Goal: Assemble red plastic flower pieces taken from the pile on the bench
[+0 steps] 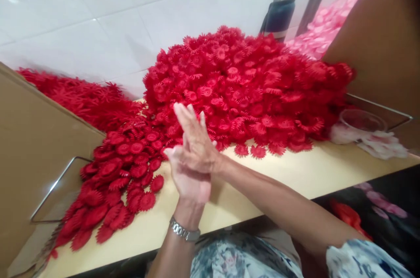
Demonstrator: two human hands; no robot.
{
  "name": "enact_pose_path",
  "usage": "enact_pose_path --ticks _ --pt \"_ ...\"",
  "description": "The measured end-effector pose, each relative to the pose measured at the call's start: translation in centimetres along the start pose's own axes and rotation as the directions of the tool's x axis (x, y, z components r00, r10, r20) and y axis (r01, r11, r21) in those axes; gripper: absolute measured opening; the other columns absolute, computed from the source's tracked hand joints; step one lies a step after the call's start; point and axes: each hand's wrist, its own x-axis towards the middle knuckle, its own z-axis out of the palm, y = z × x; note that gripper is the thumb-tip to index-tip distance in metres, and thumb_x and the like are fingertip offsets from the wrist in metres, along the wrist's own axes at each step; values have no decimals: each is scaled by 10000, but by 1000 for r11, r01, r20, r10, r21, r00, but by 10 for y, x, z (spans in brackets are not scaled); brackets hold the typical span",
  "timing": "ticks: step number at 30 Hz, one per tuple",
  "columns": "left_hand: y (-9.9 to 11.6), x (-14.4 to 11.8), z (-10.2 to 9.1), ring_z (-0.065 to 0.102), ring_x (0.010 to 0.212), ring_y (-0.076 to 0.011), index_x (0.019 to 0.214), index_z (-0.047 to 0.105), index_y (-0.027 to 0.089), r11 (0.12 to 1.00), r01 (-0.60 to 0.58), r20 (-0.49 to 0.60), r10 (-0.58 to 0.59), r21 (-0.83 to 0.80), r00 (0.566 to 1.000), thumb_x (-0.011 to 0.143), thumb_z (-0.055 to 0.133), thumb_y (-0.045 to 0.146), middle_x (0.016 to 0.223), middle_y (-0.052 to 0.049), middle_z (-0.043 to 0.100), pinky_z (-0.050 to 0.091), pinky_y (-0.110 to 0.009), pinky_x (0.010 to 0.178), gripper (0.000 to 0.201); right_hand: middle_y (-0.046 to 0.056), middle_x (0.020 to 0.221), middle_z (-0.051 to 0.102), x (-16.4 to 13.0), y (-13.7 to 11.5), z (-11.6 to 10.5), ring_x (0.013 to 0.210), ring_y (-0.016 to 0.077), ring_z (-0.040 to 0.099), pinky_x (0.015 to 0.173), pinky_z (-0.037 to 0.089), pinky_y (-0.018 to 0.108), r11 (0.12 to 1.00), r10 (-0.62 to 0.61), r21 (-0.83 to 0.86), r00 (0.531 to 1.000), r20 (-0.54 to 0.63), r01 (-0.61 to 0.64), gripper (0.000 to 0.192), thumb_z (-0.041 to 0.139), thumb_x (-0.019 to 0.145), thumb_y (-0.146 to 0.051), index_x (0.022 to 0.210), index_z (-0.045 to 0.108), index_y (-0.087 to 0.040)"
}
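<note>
Nearest the camera, the two forearms rise from a flowered sleeve, the left one wearing a metal watch [184, 231]. The left hand [187, 177] stands upright with its palm facing right, and the right hand [197, 140] lies flat against it, fingers straight and pressed together, pointing up and to the left; the left fingers are mostly hidden behind the right hand, so I cannot tell whether anything sits between the palms (nothing shows at the edges). The hands hover just above the bare front strip of the table [295, 173], apart from the flowers, which is probably why that strip is kept open as working room. Just left of the hands lies a loose spread of flat red flowers [124, 168], too many to count, trailing toward the near left corner. Two cardboard walls, one at the left [36, 138] and one at the right [383, 37], seem to fence the stock in so it cannot slide off. Behind the hands rises one big heap of red flowers [243, 85], hundreds at a guess, with a flatter bed of red spiky pieces [82, 94] to its left. At the right end sit one clear cup [361, 120] and some white scraps [380, 144]. Farthest back, against the tiled wall, are a pink pile [323, 24] and two dark upright objects [282, 7].
</note>
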Motion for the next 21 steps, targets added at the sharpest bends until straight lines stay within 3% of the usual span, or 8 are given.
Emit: enact_pose_path --ticks 2,5,8,10,12,17,21 --pt "-3 0 -3 592 992 -219 1039 622 189 996 78 -70 -80 -31 994 832 382 558 1034 -77 663 475 -345 839 487 34 1507 96 8 4 -8 1379 212 -29 1100 -77 482 989 28 147 995 -98 -14 850 204 769 -742 1429 87 -219" --pt "-2 2 -12 631 641 -158 840 651 151 981 188 -192 -192 -39 962 884 379 417 688 -37 663 521 -282 601 384 63 1453 278 13 2 -20 1346 188 222 1110 182 423 888 131 456 983 -129 -58 701 175 853 -645 1408 168 -217" --pt "5 1 -18 619 563 -175 816 644 120 975 219 -172 -222 -37 960 880 375 410 654 -61 657 520 -309 524 401 60 1212 548 9 -4 -38 1162 180 493 1003 392 372 815 214 565 973 -82 -131 465 289 912 -496 1258 424 -215" --pt "12 0 -20 635 597 -198 858 641 109 974 221 -134 -225 -47 965 878 346 445 711 -88 672 530 -347 547 447 41 1027 616 1 -8 -50 980 175 598 871 496 348 838 246 501 969 9 -217 298 396 904 -392 1079 552 -208" --pt "16 -3 -21 647 658 -210 946 627 115 980 188 -106 -195 -66 975 879 310 474 780 -97 680 535 -378 612 483 37 951 607 -12 -9 -58 859 156 619 766 535 315 896 229 361 965 127 -260 181 475 874 -296 944 605 -191" --pt "16 -9 -19 629 912 -261 1202 489 155 993 116 -72 -118 -35 990 867 292 521 1069 -146 634 497 -443 778 535 71 1089 533 -43 -6 -52 995 187 537 857 477 362 995 92 0 964 250 -95 154 625 766 -197 919 623 -188" --pt "13 -11 -20 573 1038 -265 1199 479 133 996 94 -36 -94 -7 995 861 335 504 1165 -166 580 464 -411 854 522 65 1050 534 -52 -5 -42 994 196 514 820 468 358 985 168 -65 955 245 -157 94 638 753 -171 842 641 -200"
